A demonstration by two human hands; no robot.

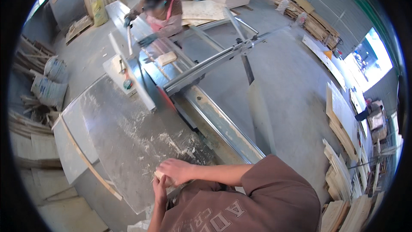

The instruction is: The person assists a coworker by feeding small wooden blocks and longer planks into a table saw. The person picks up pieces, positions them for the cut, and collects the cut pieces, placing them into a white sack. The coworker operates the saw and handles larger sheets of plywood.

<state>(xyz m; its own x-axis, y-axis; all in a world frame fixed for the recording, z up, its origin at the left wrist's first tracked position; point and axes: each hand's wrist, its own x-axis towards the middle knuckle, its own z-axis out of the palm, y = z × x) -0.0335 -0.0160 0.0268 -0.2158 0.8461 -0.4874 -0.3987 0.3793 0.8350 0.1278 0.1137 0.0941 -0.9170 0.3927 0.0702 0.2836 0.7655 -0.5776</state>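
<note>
The view is filled mostly by the grey table [118,146], crossed beyond by the metal rail [214,66]. At the far end a co-worker [165,19] is seen, gloved, and the white fence [136,81] is set on the near side of them. Shavings [174,139] are scattered ahead of the hands. At the table's near edge, the right hand [177,170] is curled over a pale piece [159,174] from the right, and the left hand [159,185] is closed on it from below; no gap is shown between fingers and wood. The piece is placed left of the right palm, both hands equally near; its long axis is hidden and cannot be told
</note>
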